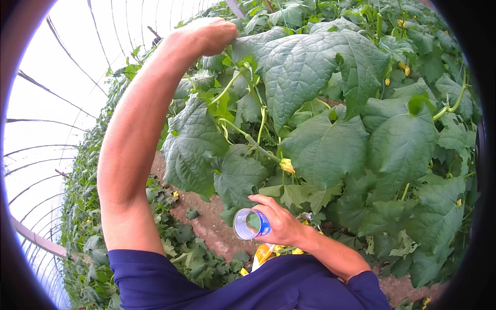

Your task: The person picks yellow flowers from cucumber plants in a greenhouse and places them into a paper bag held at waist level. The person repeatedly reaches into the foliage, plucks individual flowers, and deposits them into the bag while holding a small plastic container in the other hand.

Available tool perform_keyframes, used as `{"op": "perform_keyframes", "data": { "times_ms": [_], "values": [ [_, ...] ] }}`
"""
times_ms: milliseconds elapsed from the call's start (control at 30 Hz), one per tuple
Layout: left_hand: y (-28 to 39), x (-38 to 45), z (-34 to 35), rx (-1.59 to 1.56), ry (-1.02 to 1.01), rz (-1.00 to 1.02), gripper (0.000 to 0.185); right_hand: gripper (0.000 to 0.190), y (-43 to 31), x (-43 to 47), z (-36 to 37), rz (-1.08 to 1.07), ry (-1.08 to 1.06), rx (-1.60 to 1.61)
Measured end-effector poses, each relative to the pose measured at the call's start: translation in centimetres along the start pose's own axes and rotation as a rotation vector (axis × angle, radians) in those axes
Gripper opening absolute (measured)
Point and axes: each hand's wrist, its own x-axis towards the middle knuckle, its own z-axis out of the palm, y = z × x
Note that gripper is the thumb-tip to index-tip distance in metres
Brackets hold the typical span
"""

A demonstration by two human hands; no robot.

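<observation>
My left hand [219,35] is raised at the top, closed at the edge of a large green vine leaf [298,66]; its fingers are turned away, so whether they grip the leaf or a stem is hidden. Lower down, my right hand [275,224] holds a clear plastic cup [248,224] with a blue printed band, its open mouth facing left. Something green shows through the cup. A wilted yellow flower [287,165] is on the vine above my right hand. Thick pale green stems [252,141] run between the two hands.
Dense leafy vines fill the right side and continue down the left. A strip of bare soil [209,221] runs between the rows. A white and orange bag [262,255] with yellow flowers is at my waist. Greenhouse film on curved ribs [42,155] stands at left.
</observation>
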Motion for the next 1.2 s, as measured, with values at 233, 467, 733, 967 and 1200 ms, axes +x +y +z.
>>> {"op": "perform_keyframes", "data": {
  "times_ms": [233, 467, 733, 967, 1200],
  "values": [
    [-0.8, -0.2, 0.5, 0.149, 0.106, 0.181, 0.015, 0.067, 0.9, -0.1, -0.1, 0.006, 0.033, -0.015],
    [2.9, -2.7, -2.0, 0.283, -0.124, -0.01, 0.048, 0.073, 1.2, -0.3, 0.1, 0.011, 0.0, -0.017],
    [1.2, -1.6, 3.8, 0.32, 0.435, 0.107, 0.006, 0.074, 0.6, -0.4, 0.2, -0.001, 0.008, -0.01],
    [3.7, -3.5, 2.9, 0.297, 0.481, -0.062, 0.01, 0.071, 0.3, -0.6, 0.0, 0.001, 0.019, -0.026],
    [5.9, -5.4, 0.5, 0.056, 0.542, -0.16, 0.017, 0.071, -0.2, -0.8, 0.2, 0.005, 0.032, -0.016]
  ]
}}
